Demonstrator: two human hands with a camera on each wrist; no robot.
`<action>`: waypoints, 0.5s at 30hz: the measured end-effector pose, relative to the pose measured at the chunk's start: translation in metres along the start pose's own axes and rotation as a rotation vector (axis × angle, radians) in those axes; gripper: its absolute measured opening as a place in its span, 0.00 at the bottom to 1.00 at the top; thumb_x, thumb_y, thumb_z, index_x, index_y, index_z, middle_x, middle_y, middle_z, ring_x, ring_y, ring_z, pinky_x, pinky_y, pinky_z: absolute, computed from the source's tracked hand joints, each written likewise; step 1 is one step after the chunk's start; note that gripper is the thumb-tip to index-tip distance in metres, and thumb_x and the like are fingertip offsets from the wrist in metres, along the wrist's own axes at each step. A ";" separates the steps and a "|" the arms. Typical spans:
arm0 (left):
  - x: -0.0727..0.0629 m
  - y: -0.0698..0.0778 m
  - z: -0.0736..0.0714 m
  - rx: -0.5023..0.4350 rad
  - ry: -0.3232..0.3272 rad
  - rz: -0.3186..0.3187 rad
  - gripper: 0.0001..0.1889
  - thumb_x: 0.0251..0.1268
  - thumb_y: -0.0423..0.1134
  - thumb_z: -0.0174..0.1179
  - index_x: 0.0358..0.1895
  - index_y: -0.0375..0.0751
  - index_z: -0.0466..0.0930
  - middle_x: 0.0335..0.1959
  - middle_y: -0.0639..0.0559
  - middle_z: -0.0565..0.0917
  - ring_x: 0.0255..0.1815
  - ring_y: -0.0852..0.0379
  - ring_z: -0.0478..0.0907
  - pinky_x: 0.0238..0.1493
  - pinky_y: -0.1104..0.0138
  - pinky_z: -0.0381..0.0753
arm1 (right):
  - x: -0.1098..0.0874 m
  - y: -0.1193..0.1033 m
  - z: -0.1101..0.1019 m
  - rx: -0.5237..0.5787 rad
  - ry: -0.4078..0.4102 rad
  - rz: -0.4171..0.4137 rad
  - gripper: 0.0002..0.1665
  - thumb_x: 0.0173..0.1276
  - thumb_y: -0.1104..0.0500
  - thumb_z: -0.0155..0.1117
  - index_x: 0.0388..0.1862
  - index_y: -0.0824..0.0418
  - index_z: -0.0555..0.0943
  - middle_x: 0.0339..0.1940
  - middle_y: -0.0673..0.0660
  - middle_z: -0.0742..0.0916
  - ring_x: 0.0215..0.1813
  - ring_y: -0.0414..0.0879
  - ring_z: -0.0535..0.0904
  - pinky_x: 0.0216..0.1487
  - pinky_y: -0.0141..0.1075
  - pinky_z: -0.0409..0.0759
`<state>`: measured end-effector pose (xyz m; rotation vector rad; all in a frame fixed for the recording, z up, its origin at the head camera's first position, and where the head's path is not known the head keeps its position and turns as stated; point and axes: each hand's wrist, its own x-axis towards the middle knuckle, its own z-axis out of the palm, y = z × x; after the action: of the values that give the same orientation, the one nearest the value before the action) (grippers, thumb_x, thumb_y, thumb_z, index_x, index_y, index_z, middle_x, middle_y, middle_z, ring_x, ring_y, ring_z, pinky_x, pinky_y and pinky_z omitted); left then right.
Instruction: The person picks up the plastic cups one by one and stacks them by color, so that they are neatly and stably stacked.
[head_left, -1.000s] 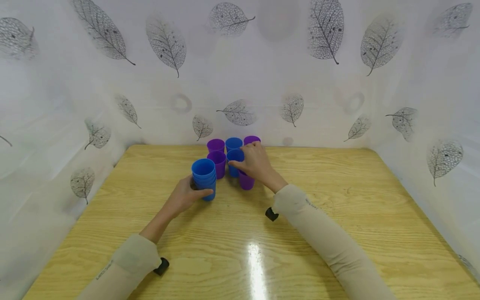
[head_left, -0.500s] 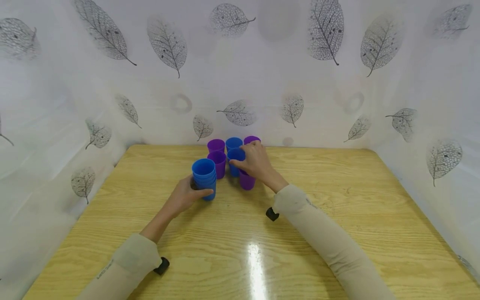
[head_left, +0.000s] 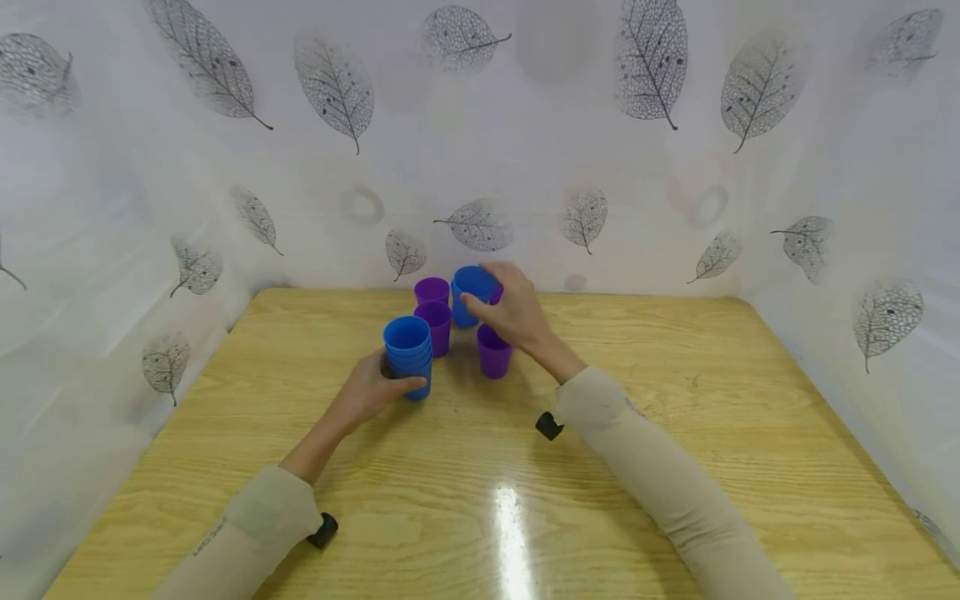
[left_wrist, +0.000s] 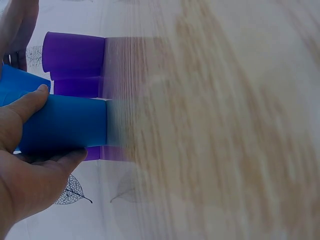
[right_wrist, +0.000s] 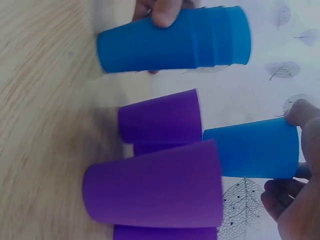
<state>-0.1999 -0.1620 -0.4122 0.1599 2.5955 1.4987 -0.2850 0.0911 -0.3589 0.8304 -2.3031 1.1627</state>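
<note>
My left hand (head_left: 375,388) grips a stack of nested blue cups (head_left: 409,367), which stands upright on the table; the thumb lies across its side in the left wrist view. My right hand (head_left: 517,308) pinches a single blue cup (right_wrist: 252,150) near its rim, thumb on one side and fingers on the other. That cup is raised off the table, in front of another blue cup that it mostly hides. Two purple cups, a rear one (head_left: 431,289) and a front one (head_left: 437,332), stand to its left. Another purple cup (head_left: 494,353) stands below my right hand.
A further purple cup (head_left: 497,294) at the back is mostly hidden by my right hand. The wooden table (head_left: 675,400) runs back to a white leaf-patterned curtain (head_left: 525,167), which also hangs along both sides.
My right hand has lifted the front blue cup and moved it up and back, over the rear blue cup. My left hand and its stack have stayed in place.
</note>
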 end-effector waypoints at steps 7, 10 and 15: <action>-0.001 0.000 0.000 0.003 0.000 0.002 0.41 0.69 0.44 0.70 0.77 0.31 0.60 0.72 0.29 0.71 0.73 0.32 0.68 0.73 0.39 0.67 | -0.001 -0.013 -0.014 0.093 0.036 0.041 0.34 0.66 0.56 0.74 0.66 0.71 0.77 0.61 0.67 0.82 0.56 0.56 0.79 0.56 0.47 0.82; -0.001 0.001 0.000 0.005 -0.003 0.001 0.40 0.69 0.44 0.70 0.77 0.30 0.60 0.72 0.29 0.71 0.73 0.32 0.68 0.72 0.39 0.67 | -0.002 -0.017 -0.019 0.099 0.037 0.048 0.34 0.67 0.55 0.74 0.67 0.70 0.77 0.61 0.65 0.82 0.54 0.54 0.79 0.54 0.47 0.82; -0.002 0.002 0.000 -0.007 -0.008 0.010 0.40 0.69 0.43 0.70 0.77 0.30 0.60 0.72 0.29 0.71 0.73 0.32 0.68 0.73 0.40 0.67 | -0.006 -0.021 -0.026 0.120 0.036 0.034 0.34 0.67 0.55 0.74 0.67 0.69 0.77 0.59 0.64 0.82 0.48 0.53 0.78 0.50 0.49 0.83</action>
<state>-0.1983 -0.1618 -0.4105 0.1779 2.5868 1.5079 -0.2637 0.1047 -0.3357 0.8090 -2.2446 1.3314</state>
